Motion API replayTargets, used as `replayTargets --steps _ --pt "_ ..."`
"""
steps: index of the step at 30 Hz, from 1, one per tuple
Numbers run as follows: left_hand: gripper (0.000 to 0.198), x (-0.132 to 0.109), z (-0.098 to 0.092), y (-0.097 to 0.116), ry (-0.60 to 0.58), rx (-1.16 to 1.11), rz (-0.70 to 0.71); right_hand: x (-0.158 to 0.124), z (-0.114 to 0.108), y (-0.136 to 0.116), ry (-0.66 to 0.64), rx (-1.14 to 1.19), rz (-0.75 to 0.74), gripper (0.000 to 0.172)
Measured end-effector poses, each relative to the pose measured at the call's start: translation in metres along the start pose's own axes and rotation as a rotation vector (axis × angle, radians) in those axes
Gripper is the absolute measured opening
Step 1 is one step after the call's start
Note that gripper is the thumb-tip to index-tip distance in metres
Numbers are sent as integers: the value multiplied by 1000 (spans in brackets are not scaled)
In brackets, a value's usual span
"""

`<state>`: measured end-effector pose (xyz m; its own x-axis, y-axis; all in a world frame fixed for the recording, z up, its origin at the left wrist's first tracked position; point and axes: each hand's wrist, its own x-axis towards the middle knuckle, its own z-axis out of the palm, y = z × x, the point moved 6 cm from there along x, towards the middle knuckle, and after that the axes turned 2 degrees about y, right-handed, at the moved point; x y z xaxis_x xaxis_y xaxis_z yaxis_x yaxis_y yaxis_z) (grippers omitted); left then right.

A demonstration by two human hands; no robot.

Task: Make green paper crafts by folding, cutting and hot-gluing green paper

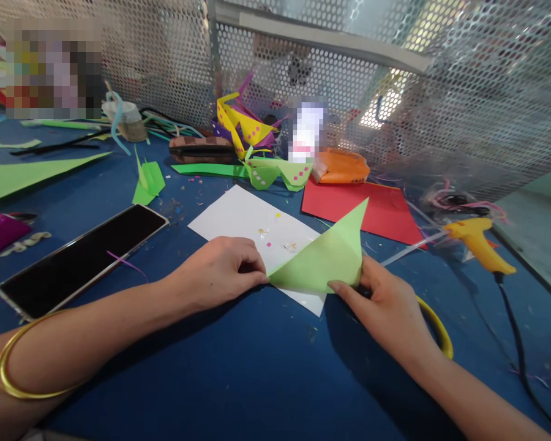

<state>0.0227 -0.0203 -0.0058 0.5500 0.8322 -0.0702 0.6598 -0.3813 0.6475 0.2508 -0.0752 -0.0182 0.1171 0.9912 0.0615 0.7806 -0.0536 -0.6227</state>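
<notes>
A light green sheet of paper (pixel 324 254) is held slightly raised over a white sheet (pixel 236 214), its upper right corner bent up to a point. My left hand (pixel 223 266) pinches the left tip of the green paper between thumb and fingers. At the other end, my right hand (pixel 390 303) grips the right edge, thumb in front and fingers behind. Small bits of coloured paper and clear specks lie on the white sheet. Beyond it stand green paper glasses (pixel 278 171) with pink dots.
A yellow glue gun (pixel 480 242) lies right, its cord trailing forward. Red paper (pixel 371 211) and an orange packet (pixel 344 165) sit behind. A phone (pixel 85 260) lies left, near folded green paper (pixel 149 180). Yellow paper glasses (pixel 245 125) stand by the perforated metal screen (pixel 165 61).
</notes>
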Motion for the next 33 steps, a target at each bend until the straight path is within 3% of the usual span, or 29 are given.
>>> replayTargets --steps 7,14,19,33 --pt "17 2 4 0 10 131 -2 2 0 0 -3 -6 17 24" --pt "14 6 2 -6 -16 -3 -111 1 -2 -3 5 -104 1 20" --pt "22 5 -3 -6 -35 -28 -154 1 -3 -5 -1 -107 2 22" --pt "16 4 5 -2 47 57 -103 -2 -2 -4 1 -137 -14 22"
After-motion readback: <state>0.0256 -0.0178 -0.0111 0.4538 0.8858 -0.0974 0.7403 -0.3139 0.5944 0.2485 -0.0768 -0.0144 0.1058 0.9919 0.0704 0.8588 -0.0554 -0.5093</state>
